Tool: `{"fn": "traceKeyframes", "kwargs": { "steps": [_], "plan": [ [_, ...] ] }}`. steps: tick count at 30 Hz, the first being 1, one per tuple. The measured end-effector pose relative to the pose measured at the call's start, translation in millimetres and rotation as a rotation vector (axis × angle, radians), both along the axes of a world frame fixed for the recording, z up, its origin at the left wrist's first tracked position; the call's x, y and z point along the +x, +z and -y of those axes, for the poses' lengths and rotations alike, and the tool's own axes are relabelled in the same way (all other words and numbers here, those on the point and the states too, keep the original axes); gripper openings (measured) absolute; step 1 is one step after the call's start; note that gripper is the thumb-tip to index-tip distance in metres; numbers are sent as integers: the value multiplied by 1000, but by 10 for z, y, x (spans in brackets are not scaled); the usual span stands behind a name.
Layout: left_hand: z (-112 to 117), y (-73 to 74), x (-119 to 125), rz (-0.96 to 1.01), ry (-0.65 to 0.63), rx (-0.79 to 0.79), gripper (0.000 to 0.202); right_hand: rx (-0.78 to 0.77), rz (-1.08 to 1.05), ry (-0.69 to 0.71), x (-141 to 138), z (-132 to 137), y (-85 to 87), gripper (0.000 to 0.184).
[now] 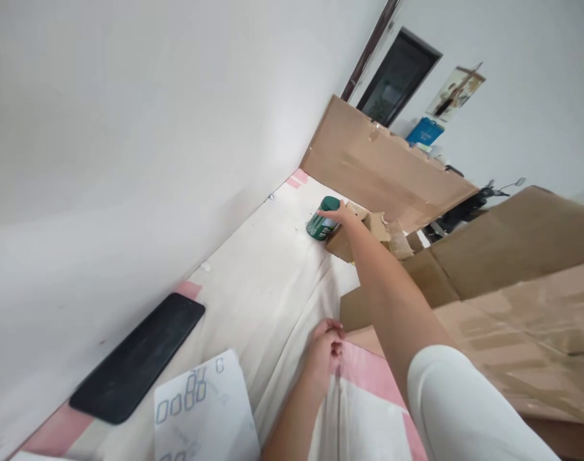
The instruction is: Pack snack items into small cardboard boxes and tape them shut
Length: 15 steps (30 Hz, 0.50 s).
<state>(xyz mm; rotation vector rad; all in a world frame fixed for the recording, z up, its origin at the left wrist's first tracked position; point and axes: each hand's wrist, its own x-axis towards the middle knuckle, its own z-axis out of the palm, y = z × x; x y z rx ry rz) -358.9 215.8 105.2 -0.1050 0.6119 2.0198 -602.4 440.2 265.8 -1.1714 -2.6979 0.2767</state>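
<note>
My right hand reaches far across the surface, its fingers wrapped around the upper part of a green can with a green lid and white lettering. The can stands beside a small open cardboard box. Close to me, my left hand rests near the right edge of the cloth-covered surface. Its fingers are curled in, and nothing shows in them.
A black phone-like slab lies along the wall at left, beside a white sheet with drawn box shapes. Tall cardboard panels border the far end, and more cardboard stands at right. Pink strips mark the surface's edges.
</note>
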Motion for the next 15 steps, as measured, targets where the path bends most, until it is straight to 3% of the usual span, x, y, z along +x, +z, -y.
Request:
{"fn": "traceKeyframes", "kwargs": {
  "steps": [3, 8, 15],
  "plan": [
    [28, -6, -6, -4, 37, -16, 26, 30, -18, -31, 39, 19, -137, 112],
    [109, 54, -97, -82, 113, -33, 23, 119, -86, -74, 208, 287, -287, 96],
    [284, 141, -365, -261, 309, -58, 25, 159, -77, 90, 438, 569, -218, 80]
  ]
}}
